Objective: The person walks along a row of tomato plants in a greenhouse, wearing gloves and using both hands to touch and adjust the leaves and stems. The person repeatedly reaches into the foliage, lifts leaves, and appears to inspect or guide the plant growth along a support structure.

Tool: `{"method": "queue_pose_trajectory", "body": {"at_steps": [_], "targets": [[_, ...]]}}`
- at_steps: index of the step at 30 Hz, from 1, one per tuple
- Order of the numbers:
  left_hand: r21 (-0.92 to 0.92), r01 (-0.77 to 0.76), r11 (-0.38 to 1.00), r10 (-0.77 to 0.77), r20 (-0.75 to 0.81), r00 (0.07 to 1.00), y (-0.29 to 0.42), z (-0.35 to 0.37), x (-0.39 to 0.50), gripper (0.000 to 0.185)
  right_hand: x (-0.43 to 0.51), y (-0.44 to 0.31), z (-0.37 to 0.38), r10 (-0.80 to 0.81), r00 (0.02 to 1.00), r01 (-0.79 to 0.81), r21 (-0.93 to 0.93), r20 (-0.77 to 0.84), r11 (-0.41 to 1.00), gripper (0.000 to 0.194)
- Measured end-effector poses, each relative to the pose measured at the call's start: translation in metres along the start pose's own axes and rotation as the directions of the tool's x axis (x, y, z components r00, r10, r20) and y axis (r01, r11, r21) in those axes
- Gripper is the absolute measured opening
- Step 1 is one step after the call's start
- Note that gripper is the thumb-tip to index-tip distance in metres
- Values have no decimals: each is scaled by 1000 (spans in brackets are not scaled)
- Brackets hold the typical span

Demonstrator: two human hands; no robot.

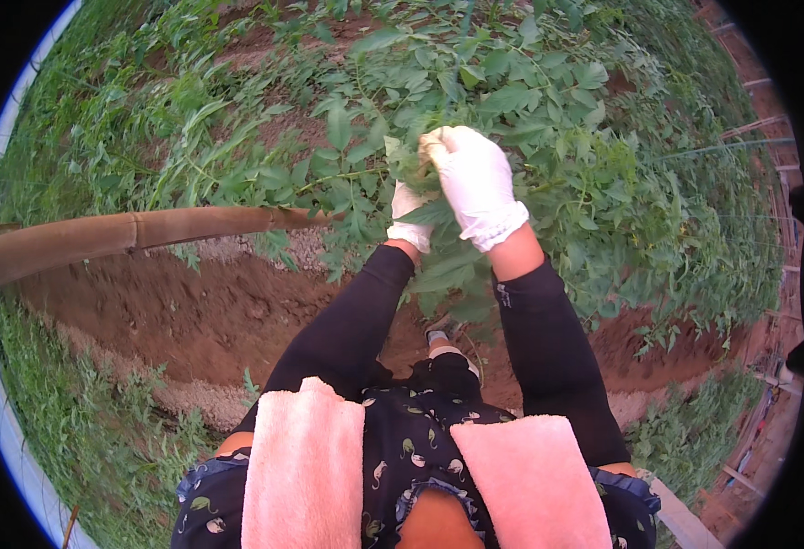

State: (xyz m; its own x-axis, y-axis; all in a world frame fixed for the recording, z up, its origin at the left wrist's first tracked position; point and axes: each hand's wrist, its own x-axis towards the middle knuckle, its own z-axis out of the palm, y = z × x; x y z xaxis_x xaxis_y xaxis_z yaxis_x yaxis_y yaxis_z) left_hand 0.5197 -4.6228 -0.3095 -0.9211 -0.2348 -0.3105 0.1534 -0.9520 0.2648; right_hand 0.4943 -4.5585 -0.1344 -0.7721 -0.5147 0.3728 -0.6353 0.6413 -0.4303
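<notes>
My left hand [412, 216], in a white glove, reaches in among the leaves of a tomato plant [511, 96]; foliage hides its fingers. Just above and to the right of it is my right hand [474, 178], also white-gloved, its stained fingertips bent together at the stem tops and leaves. Whether those fingertips pinch a stem cannot be made out. A thin green string [465, 41] runs upward from beside the right hand. Leafy stems spread to both sides of my hands.
A bamboo pole [134, 231] juts in from the left, ending near the plant. Below it runs a bare soil furrow [203, 309]. More plants [100, 425] grow at lower left. Another string [717, 147] crosses the foliage at right. A pink towel [306, 466] hangs over my shoulders.
</notes>
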Motion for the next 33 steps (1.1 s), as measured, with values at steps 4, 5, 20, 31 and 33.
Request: {"method": "queue_pose_trajectory", "body": {"at_steps": [4,5,20,31,33], "targets": [[144,76,987,-90,93,992,9,1,8,25,-5,-16,11,73,973,-114,180,220,977,29],[182,77,980,-102,132,986,18,-1,9,27,-7,-15,14,101,962,-143,155,253,977,27],[901,-433,-14,377,406,833,74,50,5,38,-13,35,-6,-25,982,-14,200,188,980,18],[699,-243,673,191,153,970,120,76,51,27,-18,23,-1,5,1000,-5,194,-4,981,18],[403,0,915,9,-21,1000,135,82,52,33,-18,23,3,116,993,-119,302,29,946,19]]}}
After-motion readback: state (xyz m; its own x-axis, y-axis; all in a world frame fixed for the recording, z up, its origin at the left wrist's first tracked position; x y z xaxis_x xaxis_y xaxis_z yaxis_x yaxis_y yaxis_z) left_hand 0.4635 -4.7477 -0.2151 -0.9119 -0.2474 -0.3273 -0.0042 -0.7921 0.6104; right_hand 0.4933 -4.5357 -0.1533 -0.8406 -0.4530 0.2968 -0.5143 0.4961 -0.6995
